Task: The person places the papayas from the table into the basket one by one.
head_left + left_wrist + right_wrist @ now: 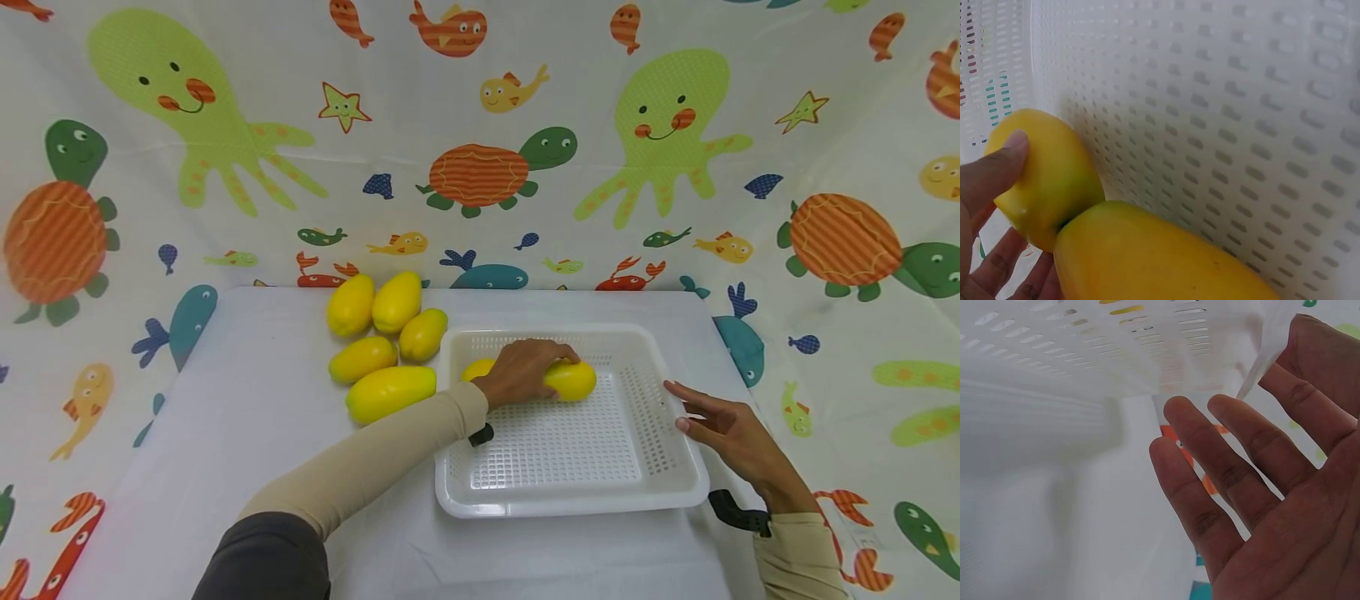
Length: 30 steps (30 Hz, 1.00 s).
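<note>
My left hand (527, 371) reaches into a white perforated plastic basket (570, 507) and grips a yellow mango (572, 381) near its back wall. In the left wrist view the thumb lies over that mango (1054, 169), with fingers underneath. A second mango (1147, 256) touches it end to end; in the head view this other mango (477, 369) is mostly hidden by the hand. At the basket's right side my right hand (731, 433) touches the rim with thumb and index finger. The right wrist view shows its other fingers (1229, 469) straight and spread beneath the rim.
Several yellow mangoes (390, 393) lie grouped on the white table (247, 400), left of the basket. Behind and beside the table hangs a curtain (420, 92) printed with sea animals. Dark wrist straps (738, 512) show near the sleeves.
</note>
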Each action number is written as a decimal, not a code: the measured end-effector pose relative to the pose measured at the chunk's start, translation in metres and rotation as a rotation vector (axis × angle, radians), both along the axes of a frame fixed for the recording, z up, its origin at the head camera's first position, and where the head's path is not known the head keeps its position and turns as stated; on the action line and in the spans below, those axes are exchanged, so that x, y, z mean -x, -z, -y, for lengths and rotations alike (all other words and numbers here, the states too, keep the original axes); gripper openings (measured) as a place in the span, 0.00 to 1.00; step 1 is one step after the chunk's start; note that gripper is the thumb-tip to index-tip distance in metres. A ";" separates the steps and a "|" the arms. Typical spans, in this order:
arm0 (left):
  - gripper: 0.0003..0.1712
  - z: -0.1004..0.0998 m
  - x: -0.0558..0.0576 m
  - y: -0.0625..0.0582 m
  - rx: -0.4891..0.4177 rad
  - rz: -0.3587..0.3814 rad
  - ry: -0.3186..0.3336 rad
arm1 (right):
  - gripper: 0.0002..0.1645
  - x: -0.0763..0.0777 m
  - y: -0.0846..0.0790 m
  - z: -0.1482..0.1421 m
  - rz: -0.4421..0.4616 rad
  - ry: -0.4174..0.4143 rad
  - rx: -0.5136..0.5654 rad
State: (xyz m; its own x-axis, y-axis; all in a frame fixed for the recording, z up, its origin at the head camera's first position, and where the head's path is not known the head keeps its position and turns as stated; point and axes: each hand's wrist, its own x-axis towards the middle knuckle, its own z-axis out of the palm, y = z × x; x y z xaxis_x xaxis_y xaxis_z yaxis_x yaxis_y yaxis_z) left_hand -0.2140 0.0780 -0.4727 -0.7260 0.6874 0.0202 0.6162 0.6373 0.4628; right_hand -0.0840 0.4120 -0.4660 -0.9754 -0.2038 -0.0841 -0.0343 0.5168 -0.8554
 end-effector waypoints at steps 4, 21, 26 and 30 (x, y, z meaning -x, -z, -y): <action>0.34 0.001 -0.001 0.000 0.000 -0.020 0.006 | 0.37 0.000 -0.001 0.000 0.014 0.012 -0.022; 0.34 0.005 -0.003 -0.002 0.023 -0.095 0.015 | 0.37 0.000 -0.001 0.003 0.021 0.021 -0.033; 0.35 0.008 -0.004 -0.006 0.033 -0.104 0.023 | 0.37 -0.001 -0.003 0.003 0.018 0.034 -0.055; 0.36 0.010 -0.006 -0.012 0.029 -0.100 0.027 | 0.37 -0.002 -0.005 0.002 0.024 0.045 -0.075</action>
